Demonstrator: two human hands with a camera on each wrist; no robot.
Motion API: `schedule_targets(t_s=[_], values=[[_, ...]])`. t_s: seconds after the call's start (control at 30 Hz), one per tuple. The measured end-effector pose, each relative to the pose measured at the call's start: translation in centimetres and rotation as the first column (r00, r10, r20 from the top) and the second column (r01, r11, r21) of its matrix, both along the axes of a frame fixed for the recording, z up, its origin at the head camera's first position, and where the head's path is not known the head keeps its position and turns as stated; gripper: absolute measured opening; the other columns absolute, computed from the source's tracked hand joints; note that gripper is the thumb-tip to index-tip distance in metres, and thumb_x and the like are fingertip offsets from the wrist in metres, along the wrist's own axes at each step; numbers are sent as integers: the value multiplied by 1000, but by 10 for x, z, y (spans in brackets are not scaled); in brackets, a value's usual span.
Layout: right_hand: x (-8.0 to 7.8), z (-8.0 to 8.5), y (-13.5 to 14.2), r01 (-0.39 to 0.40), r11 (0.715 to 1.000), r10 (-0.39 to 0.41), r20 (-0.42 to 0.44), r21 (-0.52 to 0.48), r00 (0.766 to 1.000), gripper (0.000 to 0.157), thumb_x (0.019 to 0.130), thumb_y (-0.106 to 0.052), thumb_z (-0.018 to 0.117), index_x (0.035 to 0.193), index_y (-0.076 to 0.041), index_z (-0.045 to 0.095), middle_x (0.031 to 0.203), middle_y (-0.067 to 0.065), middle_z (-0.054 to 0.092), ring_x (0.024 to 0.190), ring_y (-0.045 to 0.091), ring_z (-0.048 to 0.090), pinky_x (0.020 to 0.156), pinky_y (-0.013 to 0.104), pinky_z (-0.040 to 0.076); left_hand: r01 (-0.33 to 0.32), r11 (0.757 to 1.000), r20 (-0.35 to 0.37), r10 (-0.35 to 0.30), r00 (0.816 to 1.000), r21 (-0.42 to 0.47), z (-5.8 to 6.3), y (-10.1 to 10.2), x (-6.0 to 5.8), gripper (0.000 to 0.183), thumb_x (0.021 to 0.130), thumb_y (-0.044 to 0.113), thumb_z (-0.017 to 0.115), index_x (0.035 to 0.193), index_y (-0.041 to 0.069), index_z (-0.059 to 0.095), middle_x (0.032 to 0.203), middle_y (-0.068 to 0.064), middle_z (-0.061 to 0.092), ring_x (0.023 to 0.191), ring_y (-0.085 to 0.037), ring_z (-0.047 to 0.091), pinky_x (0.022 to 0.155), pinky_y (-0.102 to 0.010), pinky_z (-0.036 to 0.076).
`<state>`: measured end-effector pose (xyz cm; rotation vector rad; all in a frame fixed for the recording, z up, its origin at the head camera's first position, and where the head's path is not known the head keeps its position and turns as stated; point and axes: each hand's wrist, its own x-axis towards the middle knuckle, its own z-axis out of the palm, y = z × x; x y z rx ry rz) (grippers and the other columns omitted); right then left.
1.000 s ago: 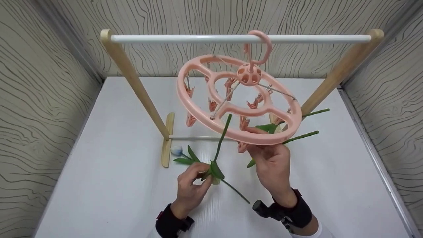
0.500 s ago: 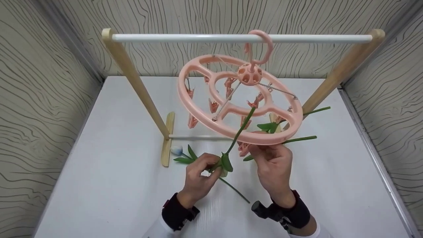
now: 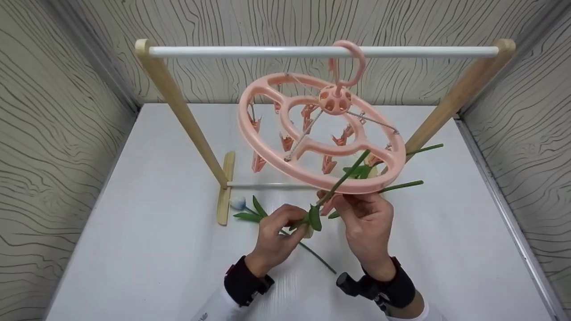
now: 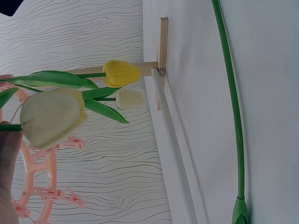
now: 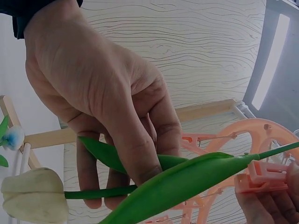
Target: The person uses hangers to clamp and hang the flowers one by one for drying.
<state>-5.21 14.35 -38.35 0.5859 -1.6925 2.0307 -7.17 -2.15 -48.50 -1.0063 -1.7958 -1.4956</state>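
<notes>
My left hand (image 3: pixel 279 232) pinches an artificial white tulip (image 4: pixel 51 116) at its stem and green leaves, its bare stem end pointing up to the right across the hanger's rim. My right hand (image 3: pixel 368 227) holds a pink clothespin (image 5: pixel 266 176) under the near rim of a round pink clip hanger (image 3: pixel 308 177). In the right wrist view the tulip's stem overlaps the top of this clothespin, close beside the right fingers. A yellow tulip (image 4: pixel 122 73) and another white tulip (image 4: pixel 129 99) hang heads down at the hanger's right side; their heads are hidden in the head view.
The hanger hooks over the white bar (image 3: pixel 245 52) of a wooden rack, with several other pink clips (image 3: pixel 258 161) dangling. A blue-and-white tulip (image 3: pixel 237 203) lies on the white table (image 3: pixel 147 249) by the rack's left foot (image 3: pixel 223 209). Patterned walls enclose the table.
My left hand has moved right and slightly up with the white tulip, bringing its stem to the clothespin. My right hand has stayed nearly in place at the clothespin.
</notes>
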Motion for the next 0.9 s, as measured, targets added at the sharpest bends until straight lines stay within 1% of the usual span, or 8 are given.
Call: schedule_targets(t_s=[0.13, 0.3, 0.47, 0.73, 0.9], values=[[0, 0, -1, -2, 1000, 2, 4, -19, 1000, 24, 88, 21, 55, 111, 16, 59, 89, 32, 64, 74, 31, 68, 62, 33, 58, 16, 1000, 1, -16, 1000, -10, 0, 3, -1, 12, 90, -2, 64, 100, 5, 63, 93, -8, 65, 73, -10, 60, 62, -17, 52], [0, 0, 0, 12, 1000, -11, 11, -21, 1000, 24, 89, 21, 54, 111, 16, 59, 90, 31, 65, 78, 32, 69, 63, 32, 58, 39, 999, 4, -39, 999, -12, 0, 6, -3, 15, 89, -4, 64, 100, 6, 64, 93, -8, 65, 71, -11, 58, 61, -17, 50], [1, -1, 2, -12, 1000, 12, 7, -7, 1000, 26, 88, 22, 53, 113, 16, 57, 93, 34, 63, 80, 32, 68, 66, 32, 58, 48, 999, 33, -47, 998, -24, -1, 8, -3, 15, 89, -4, 64, 99, 7, 65, 94, -7, 65, 72, -10, 56, 60, -17, 49], [2, -4, 7, -6, 999, 6, 3, 38, 1000, 29, 88, 22, 53, 116, 14, 59, 96, 35, 63, 84, 31, 67, 70, 31, 57, 59, 997, 81, -54, 995, -58, 1, 10, -1, 20, 87, -4, 66, 102, 8, 62, 94, -4, 63, 77, -8, 60, 67, -17, 54], [3, -6, 12, -11, 999, 12, -13, 42, 1000, 29, 89, 21, 53, 117, 16, 57, 97, 34, 63, 85, 30, 68, 70, 31, 58, 75, 995, 84, -69, 994, -67, 2, 10, 0, 25, 86, -3, 70, 108, 5, 61, 96, -6, 63, 83, -10, 64, 68, -18, 55]])
